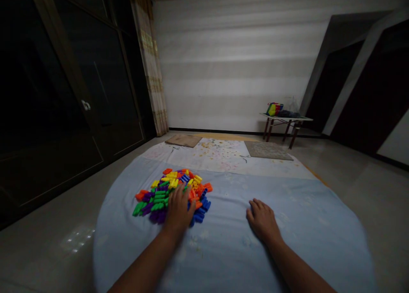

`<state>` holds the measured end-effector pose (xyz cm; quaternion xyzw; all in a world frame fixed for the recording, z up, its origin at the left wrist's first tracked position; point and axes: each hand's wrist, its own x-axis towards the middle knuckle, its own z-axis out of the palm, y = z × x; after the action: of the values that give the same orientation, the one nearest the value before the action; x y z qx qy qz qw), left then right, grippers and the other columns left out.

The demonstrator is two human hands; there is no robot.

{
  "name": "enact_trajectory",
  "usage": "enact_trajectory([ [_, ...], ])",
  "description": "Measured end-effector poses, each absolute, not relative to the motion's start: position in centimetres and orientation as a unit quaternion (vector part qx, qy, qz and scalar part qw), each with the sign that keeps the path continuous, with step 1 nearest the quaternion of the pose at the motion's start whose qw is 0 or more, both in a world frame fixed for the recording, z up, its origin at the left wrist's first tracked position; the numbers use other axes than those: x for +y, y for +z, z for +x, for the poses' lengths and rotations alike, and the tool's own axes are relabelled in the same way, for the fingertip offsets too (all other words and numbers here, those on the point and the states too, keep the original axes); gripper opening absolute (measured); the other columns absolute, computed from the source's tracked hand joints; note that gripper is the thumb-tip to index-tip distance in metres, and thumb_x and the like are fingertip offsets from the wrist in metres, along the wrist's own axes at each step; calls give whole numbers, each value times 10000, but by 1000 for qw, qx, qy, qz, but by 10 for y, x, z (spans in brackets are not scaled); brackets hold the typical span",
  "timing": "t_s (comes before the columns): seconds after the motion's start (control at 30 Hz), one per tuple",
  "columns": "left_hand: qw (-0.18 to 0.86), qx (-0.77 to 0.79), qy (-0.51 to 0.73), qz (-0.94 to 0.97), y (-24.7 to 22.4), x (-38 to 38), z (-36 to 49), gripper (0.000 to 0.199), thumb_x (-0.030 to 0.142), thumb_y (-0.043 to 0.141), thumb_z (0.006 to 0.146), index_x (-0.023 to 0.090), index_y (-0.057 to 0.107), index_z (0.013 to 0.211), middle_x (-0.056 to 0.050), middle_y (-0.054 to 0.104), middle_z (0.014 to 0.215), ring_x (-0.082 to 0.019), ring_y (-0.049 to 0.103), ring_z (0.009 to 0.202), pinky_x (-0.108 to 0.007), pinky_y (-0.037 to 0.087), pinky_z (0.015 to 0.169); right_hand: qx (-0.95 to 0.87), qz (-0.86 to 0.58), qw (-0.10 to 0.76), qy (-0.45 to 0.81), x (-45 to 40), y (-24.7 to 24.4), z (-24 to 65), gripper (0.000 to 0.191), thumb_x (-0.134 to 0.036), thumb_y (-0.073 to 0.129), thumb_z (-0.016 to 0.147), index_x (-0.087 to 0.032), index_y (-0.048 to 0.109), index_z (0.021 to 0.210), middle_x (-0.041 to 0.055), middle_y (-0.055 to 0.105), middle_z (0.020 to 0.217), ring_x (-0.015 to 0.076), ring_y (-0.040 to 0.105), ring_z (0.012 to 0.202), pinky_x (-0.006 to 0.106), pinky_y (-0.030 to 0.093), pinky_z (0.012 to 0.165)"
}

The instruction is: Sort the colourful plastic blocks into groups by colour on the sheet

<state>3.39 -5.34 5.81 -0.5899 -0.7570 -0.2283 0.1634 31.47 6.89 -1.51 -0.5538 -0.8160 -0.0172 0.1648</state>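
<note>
A heap of small plastic pieces (159, 195) in red, orange, yellow, green, purple and blue lies on the left half of a cloth-covered table (223, 242). My left hand (179, 208) rests on the heap's right part, fingers spread a little and pointing away from me; whatever lies under the palm is hidden. Well to the right of the heap, my right hand (262, 218) lies palm down on the light blue cloth, its fingers slightly bent and apart, touching no piece.
Two flat boards, a brown one (183, 140) and a grey one (268, 150), lie at the table's far edge. Beyond, a small side table (287, 118) carries a colourful bag (275, 109). Dark glass doors stand on the left.
</note>
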Motion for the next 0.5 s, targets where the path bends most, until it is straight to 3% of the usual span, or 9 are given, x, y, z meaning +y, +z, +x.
enact_trajectory([
  [0.2, 84, -643, -138, -749, 38, -58, 84, 419, 336, 404, 860, 258, 459, 1268, -38, 451, 1364, -202, 308, 1305, -466, 164, 1100, -815, -554, 170, -16, 68, -13, 315, 448, -343, 367, 854, -139, 534, 1216, 120, 515, 1281, 241, 420, 1205, 391, 261, 1020],
  [0.33, 98, -661, -125, -733, 43, -47, 73, 370, 344, 334, 894, 245, 540, 1185, -52, 537, 1277, -203, 373, 1263, -483, 137, 1096, -815, -554, 171, -18, 68, -14, 314, 444, -343, 377, 849, -149, 534, 1216, 110, 518, 1281, 231, 431, 1198, 376, 266, 1021],
  [0.5, 134, -678, -107, -715, 54, -41, 43, 326, 332, 394, 863, 248, 588, 1111, -50, 558, 1253, -212, 435, 1203, -468, 121, 1096, -814, -555, 170, -27, 68, -15, 315, 448, -344, 370, 851, -146, 537, 1217, 104, 518, 1285, 235, 427, 1205, 380, 260, 1029],
])
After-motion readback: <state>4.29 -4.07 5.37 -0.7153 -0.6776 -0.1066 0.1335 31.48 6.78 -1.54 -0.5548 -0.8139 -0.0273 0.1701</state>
